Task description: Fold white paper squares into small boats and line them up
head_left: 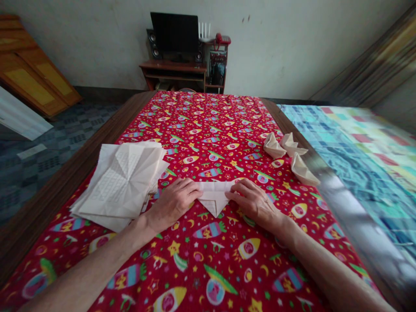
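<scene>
Folded paper (pixel 212 193): likely light, creasable, easily torn; best held at ends. Left hand (pixel 182 196) grips nine-o'clock end, right hand (pixel 251 197) three-o'clock.

I can read no text, brand, number or sign from my end of the feed. Marks noted: the top sheet of the paper stack (pixel 133 195) bears faint rows of printed boxes or characters, too small and pale for me to decipher. The folded paper (pixel 221 197) between the hands (pixel 177 197) (pixel 251 199) shows thin lines on its lower left flap, likewise illegible to me. On the monitor (pixel 174 32) I find the screen dark, with no lettering discernible.
</scene>
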Available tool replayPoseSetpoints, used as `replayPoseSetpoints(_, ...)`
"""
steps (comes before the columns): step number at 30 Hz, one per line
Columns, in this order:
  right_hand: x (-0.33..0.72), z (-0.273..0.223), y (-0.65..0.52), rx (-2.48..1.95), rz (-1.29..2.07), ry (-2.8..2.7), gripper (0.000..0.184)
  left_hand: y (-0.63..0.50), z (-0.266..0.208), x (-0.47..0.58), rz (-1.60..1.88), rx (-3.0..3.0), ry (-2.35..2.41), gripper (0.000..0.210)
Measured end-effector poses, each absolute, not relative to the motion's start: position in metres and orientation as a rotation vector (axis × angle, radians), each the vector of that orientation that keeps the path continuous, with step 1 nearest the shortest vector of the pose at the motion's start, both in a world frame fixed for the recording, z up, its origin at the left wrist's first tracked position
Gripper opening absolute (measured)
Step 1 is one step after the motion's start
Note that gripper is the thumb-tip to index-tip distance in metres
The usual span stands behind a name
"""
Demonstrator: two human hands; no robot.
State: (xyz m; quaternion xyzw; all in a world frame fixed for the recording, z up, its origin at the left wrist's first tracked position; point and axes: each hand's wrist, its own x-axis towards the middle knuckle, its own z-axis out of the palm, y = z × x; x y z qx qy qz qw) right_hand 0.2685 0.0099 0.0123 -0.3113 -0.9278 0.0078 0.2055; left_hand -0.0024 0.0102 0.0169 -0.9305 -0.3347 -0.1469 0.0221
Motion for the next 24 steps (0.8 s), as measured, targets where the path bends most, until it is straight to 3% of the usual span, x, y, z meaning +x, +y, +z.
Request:
replayPoseSetpoints(10, 0.270, 0.003, -0.007, -0.891, -0.149, -2.691, 0.031, -0.018, 0.010, 0.004, -0.390, -2.906, -1.063, 0.052)
replayPoseSetpoints(16, 0.273, 0.001, -0.014, -0.945, -0.096, -2.703, 0.047, -0.021, 0.010, 0.032, -0.378, -3.088, -1.011, 0.050)
replayPoseSetpoints(24, 0.258, 0.005, -0.032, -1.092, 0.034, -2.671, 0.054, -0.022, 0.005, 0.029, -0.364, -3.113, -0.996, 0.049)
